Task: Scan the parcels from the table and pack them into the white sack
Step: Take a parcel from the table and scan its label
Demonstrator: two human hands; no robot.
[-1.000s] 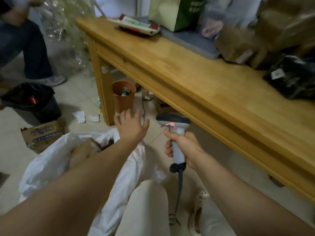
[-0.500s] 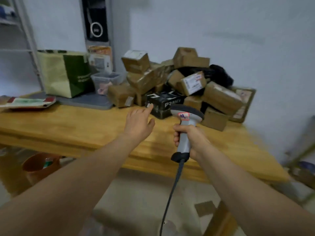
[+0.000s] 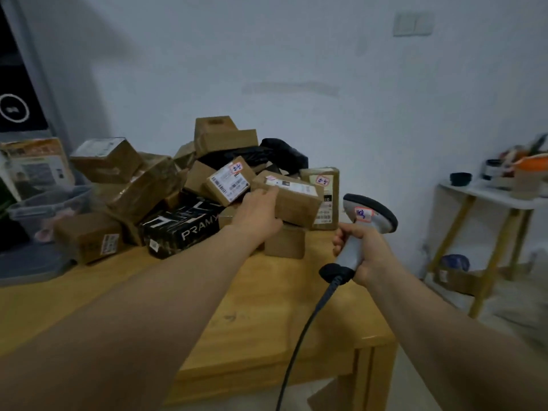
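Slanting brown cardboard parcel (image 3: 296,203), white-labelled

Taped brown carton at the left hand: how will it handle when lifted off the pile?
Probably stiff: the taped brown carton keeps square edges. Likely light, since the left hand grips just one end. It sits atop a small box, so neighbours might shift.

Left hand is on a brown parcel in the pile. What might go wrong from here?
1. The left hand holds the brown parcel by one end only, so it may tilt or slip when lifted.
2. That parcel rests on a small box within a loose pile; pulling it could topple the labelled box beside it.
3. The scanner in the right hand hangs its cable over the table near its corner, where it might snag.
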